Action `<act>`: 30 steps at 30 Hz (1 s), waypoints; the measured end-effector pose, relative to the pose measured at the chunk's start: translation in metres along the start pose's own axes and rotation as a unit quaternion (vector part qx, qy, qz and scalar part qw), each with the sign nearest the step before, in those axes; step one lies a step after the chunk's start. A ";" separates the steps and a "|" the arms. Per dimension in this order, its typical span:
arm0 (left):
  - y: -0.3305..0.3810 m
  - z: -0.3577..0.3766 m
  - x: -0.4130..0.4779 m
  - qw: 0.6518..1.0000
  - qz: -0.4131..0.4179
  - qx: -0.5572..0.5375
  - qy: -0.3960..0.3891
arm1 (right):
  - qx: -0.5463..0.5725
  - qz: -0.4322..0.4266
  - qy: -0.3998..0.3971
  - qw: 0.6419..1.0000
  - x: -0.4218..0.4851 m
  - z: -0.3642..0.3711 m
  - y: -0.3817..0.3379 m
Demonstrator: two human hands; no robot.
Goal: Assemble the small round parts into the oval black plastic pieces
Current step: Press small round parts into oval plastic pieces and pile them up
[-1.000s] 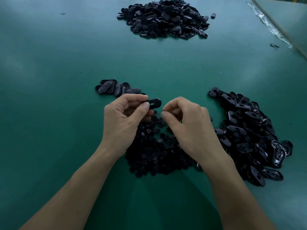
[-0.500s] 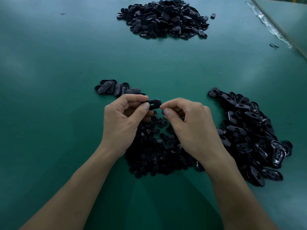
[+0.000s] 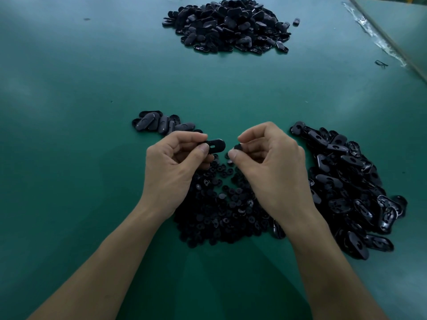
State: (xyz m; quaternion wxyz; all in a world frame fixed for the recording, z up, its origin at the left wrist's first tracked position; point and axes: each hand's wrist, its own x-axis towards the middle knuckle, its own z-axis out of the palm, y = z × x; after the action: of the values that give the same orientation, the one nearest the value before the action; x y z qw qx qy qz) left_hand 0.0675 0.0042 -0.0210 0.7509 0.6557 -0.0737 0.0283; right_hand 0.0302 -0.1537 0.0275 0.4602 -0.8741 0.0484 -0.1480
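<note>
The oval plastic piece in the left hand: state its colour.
The oval plastic piece is black; head view.

Right hand (image 3: 272, 167), pinching round part (image 3: 237, 147), drew off oval piece (image 3: 216, 145).

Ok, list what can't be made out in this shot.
Head view: the small round part is mostly covered by thumb and forefinger of the right hand; its facing is unclear.
Head view: the oval piece has its gripped end hidden under the thumb of the left hand.
Head view: parts of the round-parts pile lie behind both hands.
Head view: the dark scrap near the right edge of the table is too small to identify.
</note>
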 end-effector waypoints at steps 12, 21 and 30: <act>0.002 0.000 0.000 1.000 -0.004 0.010 -0.007 | -0.024 -0.043 -0.008 0.999 -0.002 0.002 -0.005; 0.004 0.002 -0.002 0.998 -0.007 0.041 -0.050 | -0.016 -0.029 -0.028 0.999 -0.004 0.008 -0.006; 0.004 0.003 -0.002 0.997 -0.001 0.056 -0.050 | -0.051 -0.020 -0.041 0.998 -0.005 0.012 -0.004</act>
State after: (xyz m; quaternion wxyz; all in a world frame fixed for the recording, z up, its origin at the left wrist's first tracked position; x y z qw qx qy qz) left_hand 0.0643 0.0023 -0.0169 0.7086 0.6972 -0.1088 -0.0015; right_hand 0.0286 -0.1409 0.0237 0.4134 -0.9025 0.0192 -0.1190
